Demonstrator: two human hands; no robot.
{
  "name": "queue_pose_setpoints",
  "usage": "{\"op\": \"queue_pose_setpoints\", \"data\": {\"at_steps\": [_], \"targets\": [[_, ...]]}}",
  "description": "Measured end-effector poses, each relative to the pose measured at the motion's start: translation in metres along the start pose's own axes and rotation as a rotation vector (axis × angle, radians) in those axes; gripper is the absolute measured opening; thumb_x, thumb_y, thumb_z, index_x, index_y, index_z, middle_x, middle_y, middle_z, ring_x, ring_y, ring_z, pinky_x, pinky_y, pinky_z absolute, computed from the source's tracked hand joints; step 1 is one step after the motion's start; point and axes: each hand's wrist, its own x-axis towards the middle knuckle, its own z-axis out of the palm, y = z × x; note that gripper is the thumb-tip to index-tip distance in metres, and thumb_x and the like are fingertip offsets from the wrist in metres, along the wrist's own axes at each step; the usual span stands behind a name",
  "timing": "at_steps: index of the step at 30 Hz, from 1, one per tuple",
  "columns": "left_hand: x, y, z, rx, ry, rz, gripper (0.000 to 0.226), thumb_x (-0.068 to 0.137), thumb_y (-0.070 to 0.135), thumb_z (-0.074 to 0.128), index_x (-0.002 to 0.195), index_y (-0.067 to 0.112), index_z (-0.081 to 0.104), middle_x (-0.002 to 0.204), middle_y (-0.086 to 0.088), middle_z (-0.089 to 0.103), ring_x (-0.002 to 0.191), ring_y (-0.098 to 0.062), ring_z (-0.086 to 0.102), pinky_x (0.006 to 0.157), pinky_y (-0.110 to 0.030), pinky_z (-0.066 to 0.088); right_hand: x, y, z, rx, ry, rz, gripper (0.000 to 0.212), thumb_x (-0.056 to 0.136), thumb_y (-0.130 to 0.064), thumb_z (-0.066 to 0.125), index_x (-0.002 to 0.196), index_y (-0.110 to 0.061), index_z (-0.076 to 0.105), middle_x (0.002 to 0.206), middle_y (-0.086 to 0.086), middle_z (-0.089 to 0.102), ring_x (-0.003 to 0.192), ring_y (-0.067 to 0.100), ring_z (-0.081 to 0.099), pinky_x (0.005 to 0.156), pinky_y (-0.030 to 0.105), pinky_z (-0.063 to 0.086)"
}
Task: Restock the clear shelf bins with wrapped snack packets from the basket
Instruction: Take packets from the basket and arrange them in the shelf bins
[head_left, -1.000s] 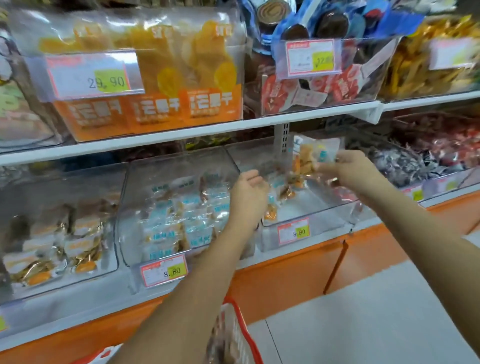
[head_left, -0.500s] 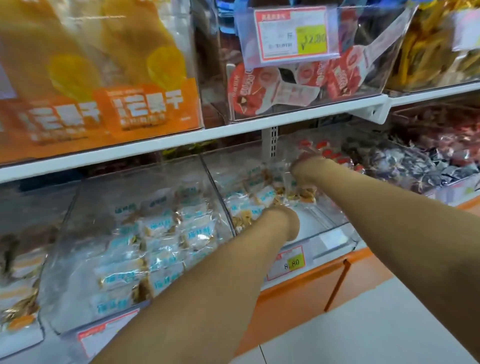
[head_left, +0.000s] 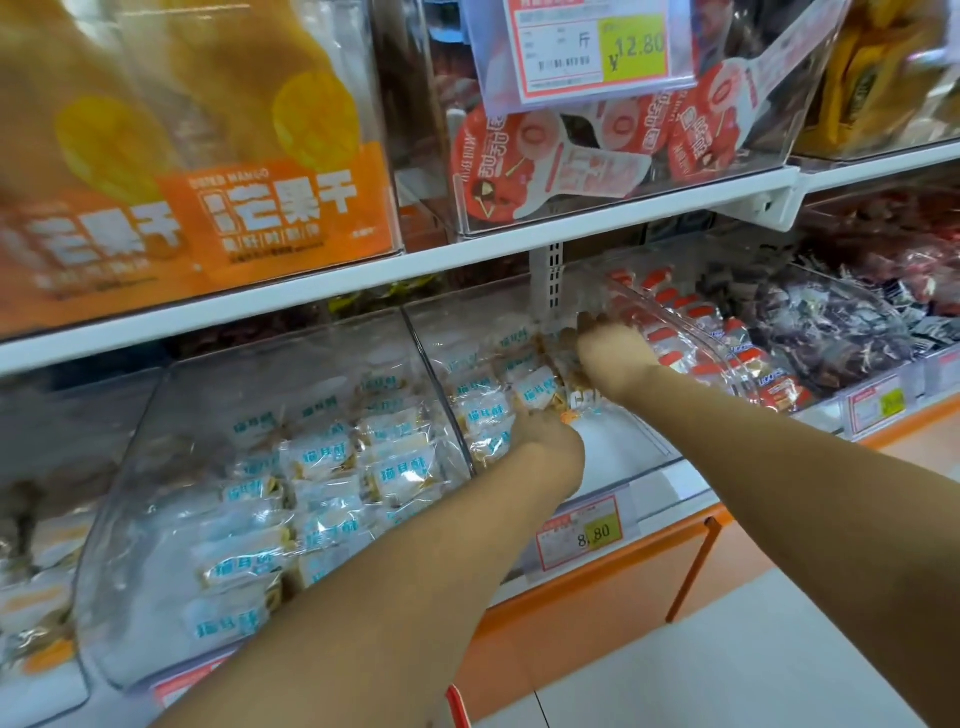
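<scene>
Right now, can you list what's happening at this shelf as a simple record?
place: shop shelf
left hand: in the middle bin, among packets, fingers hidden
right hand: farther back in same bin, on packets; grip unclear
middle bin: partly filled, front floor bare
price tag: 8.80
basket: red rim at bottom edge

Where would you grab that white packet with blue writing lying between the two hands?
Probably pinch the white packet by an upper wrapper edge, coming from above and the front: it lies fairly flat, label up, and the clear bin is open only there.
</scene>
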Motion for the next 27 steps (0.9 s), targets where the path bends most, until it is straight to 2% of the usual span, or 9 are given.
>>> {"op": "queue_pose_setpoints", "data": {"at_steps": [4, 7, 10, 13, 17, 20, 22, 24, 27], "targets": [[0.001, 0.002, 0.003, -0.104, 0.064, 0.052, 0.049, 0.094, 0.012, 0.049, 0.141, 0.008, 0.038, 0.148, -0.021, 0.026, 0.133, -0.034, 0.031, 0.112, -0.047, 0.027, -0.006, -0.003, 0.004, 0.251, 0.159, -0.009, 0.042, 0.087, -0.005, 0.058, 0.127, -0.008, 0.045, 0.122, 0.017, 0.046, 0.092, 0.035, 0.062, 0.076, 0.04, 0.054], [0.004, 0.002, 0.004, -0.042, 0.008, -0.001, 0.054, 0.094, 0.019, 0.051, 0.144, 0.01, 0.035, 0.153, -0.018, 0.02, 0.137, -0.033, 0.028, 0.115, -0.048, 0.018, -0.016, -0.002, 0.01, 0.315, 0.101, -0.117, 0.036, 0.088, -0.006, 0.057, 0.123, -0.012, 0.054, 0.115, 0.015, 0.048, 0.089, 0.034, 0.061, 0.074, 0.037, 0.052], [0.005, 0.0, 0.006, -0.029, -0.006, -0.054, 0.055, 0.093, 0.024, 0.05, 0.144, 0.009, 0.036, 0.152, -0.017, 0.025, 0.14, -0.034, 0.023, 0.117, -0.053, 0.0, -0.026, 0.007, 0.019, 0.217, -0.068, -0.125, 0.037, 0.088, 0.002, 0.053, 0.118, -0.018, 0.061, 0.12, 0.011, 0.044, 0.108, 0.029, 0.053, 0.081, 0.03, 0.043], [0.002, -0.003, 0.005, 0.005, -0.016, -0.066, 0.051, 0.093, 0.026, 0.049, 0.14, 0.009, 0.042, 0.148, -0.016, 0.035, 0.14, -0.033, 0.024, 0.117, -0.053, -0.005, -0.03, 0.004, 0.015, 0.012, -0.165, -0.217, 0.043, 0.091, 0.001, 0.048, 0.128, -0.018, 0.058, 0.134, 0.014, 0.039, 0.124, 0.03, 0.038, 0.096, 0.037, 0.042], [-0.009, -0.007, -0.001, 0.0, 0.047, 0.035, 0.041, 0.093, 0.016, 0.051, 0.132, 0.006, 0.05, 0.144, -0.018, 0.04, 0.136, -0.033, 0.031, 0.118, -0.05, 0.009, -0.037, -0.005, 0.004, -0.124, -0.219, -0.279, 0.042, 0.096, -0.002, 0.043, 0.137, -0.009, 0.047, 0.138, 0.015, 0.035, 0.124, 0.03, 0.037, 0.097, 0.036, 0.04], [-0.03, -0.012, -0.008, -0.172, 0.19, 0.126, 0.034, 0.093, 0.0, 0.044, 0.126, 0.002, 0.054, 0.135, -0.019, 0.046, 0.123, -0.033, 0.045, 0.097, -0.04, 0.037, -0.039, 0.001, 0.004, 0.022, -0.196, -0.237, 0.042, 0.088, 0.004, 0.048, 0.127, -0.011, 0.056, 0.127, 0.015, 0.043, 0.112, 0.03, 0.049, 0.094, 0.037, 0.044], [-0.048, -0.018, -0.013, -0.35, 0.219, 0.149, 0.032, 0.092, -0.003, 0.044, 0.12, 0.002, 0.058, 0.122, -0.017, 0.056, 0.108, -0.032, 0.055, 0.081, -0.038, 0.044, -0.044, 0.001, -0.001, 0.189, -0.125, -0.163, 0.033, 0.086, 0.001, 0.052, 0.115, -0.011, 0.061, 0.119, 0.015, 0.051, 0.098, 0.03, 0.056, 0.086, 0.037, 0.049], [-0.071, -0.024, -0.015, -0.498, 0.314, 0.156, 0.019, 0.092, 0.005, 0.047, 0.106, 0.006, 0.061, 0.102, -0.013, 0.062, 0.093, -0.03, 0.059, 0.073, -0.037, 0.048, -0.058, -0.004, -0.015, 0.315, 0.019, -0.08, 0.013, 0.09, -0.014, 0.058, 0.1, -0.006, 0.061, 0.106, 0.014, 0.056, 0.088, 0.031, 0.059, 0.075, 0.036, 0.049], [-0.122, -0.029, -0.002, -0.665, 0.592, 0.098, 0.024, 0.097, 0.028, 0.046, 0.079, 0.014, 0.053, 0.073, -0.002, 0.058, 0.07, -0.022, 0.055, 0.062, -0.035, 0.045, -0.095, -0.018, -0.049, 0.343, 0.106, -0.108, 0.031, 0.093, -0.033, 0.056, 0.072, -0.01, 0.052, 0.071, 0.008, 0.056, 0.069, 0.028, 0.055, 0.058, 0.03, 0.036]]}}
